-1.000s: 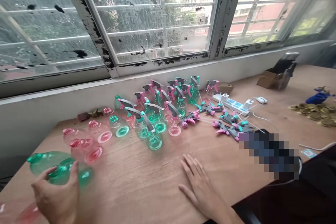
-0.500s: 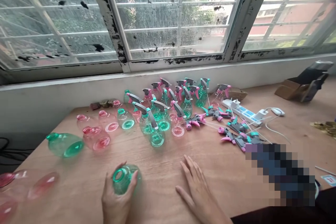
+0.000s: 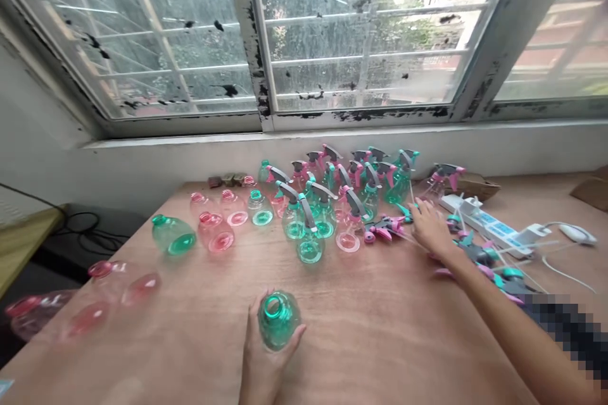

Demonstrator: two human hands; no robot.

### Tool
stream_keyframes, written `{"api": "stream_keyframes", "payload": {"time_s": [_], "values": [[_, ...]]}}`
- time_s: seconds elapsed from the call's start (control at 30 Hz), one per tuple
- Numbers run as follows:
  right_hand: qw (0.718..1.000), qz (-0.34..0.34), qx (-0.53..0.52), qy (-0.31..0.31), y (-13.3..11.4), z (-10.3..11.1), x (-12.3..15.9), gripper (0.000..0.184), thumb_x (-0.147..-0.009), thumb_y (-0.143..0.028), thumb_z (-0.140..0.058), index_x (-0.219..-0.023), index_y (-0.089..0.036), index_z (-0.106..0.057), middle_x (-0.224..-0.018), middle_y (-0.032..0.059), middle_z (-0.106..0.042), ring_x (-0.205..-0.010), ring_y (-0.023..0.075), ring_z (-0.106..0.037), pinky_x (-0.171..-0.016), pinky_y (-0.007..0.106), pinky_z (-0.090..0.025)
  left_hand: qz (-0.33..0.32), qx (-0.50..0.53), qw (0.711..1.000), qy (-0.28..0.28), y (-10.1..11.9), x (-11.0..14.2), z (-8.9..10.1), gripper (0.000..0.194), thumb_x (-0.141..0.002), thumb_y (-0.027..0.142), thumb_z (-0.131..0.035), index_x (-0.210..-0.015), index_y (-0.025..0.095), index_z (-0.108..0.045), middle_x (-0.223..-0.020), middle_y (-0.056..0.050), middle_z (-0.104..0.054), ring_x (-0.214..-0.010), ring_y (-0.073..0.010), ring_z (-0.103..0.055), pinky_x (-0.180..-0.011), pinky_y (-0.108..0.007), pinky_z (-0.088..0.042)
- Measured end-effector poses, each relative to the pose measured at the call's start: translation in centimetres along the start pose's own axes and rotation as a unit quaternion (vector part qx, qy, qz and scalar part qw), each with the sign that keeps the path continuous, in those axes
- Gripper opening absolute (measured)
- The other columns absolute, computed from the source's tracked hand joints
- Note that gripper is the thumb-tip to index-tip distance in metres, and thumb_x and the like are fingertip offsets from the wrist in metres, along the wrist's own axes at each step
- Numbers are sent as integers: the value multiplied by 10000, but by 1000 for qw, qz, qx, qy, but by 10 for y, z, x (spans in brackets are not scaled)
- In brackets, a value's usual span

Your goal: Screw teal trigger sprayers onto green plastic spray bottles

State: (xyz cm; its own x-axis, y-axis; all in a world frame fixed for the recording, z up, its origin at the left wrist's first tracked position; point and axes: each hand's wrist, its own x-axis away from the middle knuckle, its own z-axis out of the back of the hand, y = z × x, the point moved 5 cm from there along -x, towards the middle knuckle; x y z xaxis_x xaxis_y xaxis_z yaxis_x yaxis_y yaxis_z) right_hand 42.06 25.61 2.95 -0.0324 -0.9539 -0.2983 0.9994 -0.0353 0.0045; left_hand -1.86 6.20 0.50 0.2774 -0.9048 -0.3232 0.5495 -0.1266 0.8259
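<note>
My left hand (image 3: pixel 266 357) is wrapped round the body of a clear green bottle (image 3: pixel 281 323), which has no sprayer and whose open neck faces up. Over at the right, my right hand (image 3: pixel 431 233) is at the pile of loose spray heads, its fingers apart and touching or just above a teal-and-grey spray head (image 3: pixel 407 212). Its fingertips are partly hidden. Beside it lie pink-and-grey spray heads (image 3: pixel 384 229), and more teal and pink ones (image 3: pixel 482 254) lie under and behind the forearm.
Several bottles with sprayers fitted (image 3: pixel 308 247) stand by the wall. Open pink bottles (image 3: pixel 216 234) and a green bottle (image 3: pixel 173 237) are to the left, with further pink bottles (image 3: pixel 118 285) near the table edge. A white power strip (image 3: pixel 489 224) with cables lies at right.
My right hand has left the bare tabletop and moved forward and right to the spray heads. The left hand still holds the green bottle, now more upright. The view has turned left.
</note>
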Motion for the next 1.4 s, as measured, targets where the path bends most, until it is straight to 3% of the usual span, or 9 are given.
{"api": "stream_keyframes", "payload": {"time_s": [0.13,0.37,0.6,0.8,0.93,1.0,1.1,1.2,1.4], "values": [[997,21,59,-49,9,-24,-24,594,-873,50,-474,-1452,-83,-461,-1402,240,-627,-1342,380,-519,-1109,629,-339,23,-20,999,-12,-8,6,1,817,-713,428,-819,-1391,211,-418,-1365,-185,-610,-1280,-394,-603,-1079,-615,-482],[983,62,148,-87,9,-38,-49,316,-980,-349,-659,-1254,-194,-627,-1295,78,-658,-1091,269,-676,-931,499,-569,42,-26,999,-16,-8,9,0,853,-712,430,-819,-1410,212,-379,-1412,-195,-577,-1342,-391,-556,-1121,-618,-436],[984,108,139,-22,2,-11,-41,327,-903,-229,-651,-1170,-41,-634,-1049,207,-760,-1083,378,-641,-1119,662,-249,44,-31,998,-21,0,10,2,862,-734,450,-823,-1437,246,-368,-1417,-171,-578,-1334,-377,-569,-1100,-601,-464],[991,65,87,80,-1,27,8,552,-949,-348,-500,-1400,-33,-456,-1132,219,-719,-1135,403,-588,-1151,658,-177,8,-60,998,-12,7,13,3,868,-759,431,-830,-1447,227,-342,-1404,-187,-578,-1308,-373,-585,-1078,-591,-490],[961,44,-77,261,-17,66,83,644,-957,-411,-443,-1488,-49,-397,-1197,240,-671,-1195,414,-562,-1143,630,-293,-52,-102,993,7,17,15,6,857,-785,394,-826,-1461,234,-324,-1382,-174,-553,-1308,-367,-553,-1076,-587,-485],[937,29,-178,300,-32,82,128,664,-949,-422,-464,-1495,-47,-412,-1255,259,-631,-1237,435,-532,-1113,622,-357,-93,-128,987,11,25,18,6,822,-811,384,-809,-1467,246,-333,-1372,-159,-542,-1308,-354,-533,-1094,-577,-460],[874,-120,-364,298,-50,89,196,581,-962,-431,-461,-1474,-158,-497,-1163,175,-666,-1114,410,-596,-1009,630,-445,-147,-169,974,18,34,26,7,750,-852,381,-773,-1465,256,-359,-1373,-159,-532,-1289,-352,-530,-1098,-580,-429],[735,-320,-513,307,-59,75,259,523,-914,-447,-605,-1374,-199,-614,-942,73,-665,-727,280,-642,-774,524,-553,-182,-203,961,31,39,36,10,714,-873,378,-750,-1463,259,-367,-1377,-172,-523,-1284,-365,-525,-1067,-564,-435],[473,-393,-741,269,-63,43,301,278,-816,-431,-755,-1013,-235,-761,-787,2,-713,-711,186,-657,-543,259,-531,-216,-251,943,32,41,55,21,674,-880,274,-749,-1453,268,-394,-1403,-177,-511,-1321,-379,-494,-1068,-537,-419]]}}
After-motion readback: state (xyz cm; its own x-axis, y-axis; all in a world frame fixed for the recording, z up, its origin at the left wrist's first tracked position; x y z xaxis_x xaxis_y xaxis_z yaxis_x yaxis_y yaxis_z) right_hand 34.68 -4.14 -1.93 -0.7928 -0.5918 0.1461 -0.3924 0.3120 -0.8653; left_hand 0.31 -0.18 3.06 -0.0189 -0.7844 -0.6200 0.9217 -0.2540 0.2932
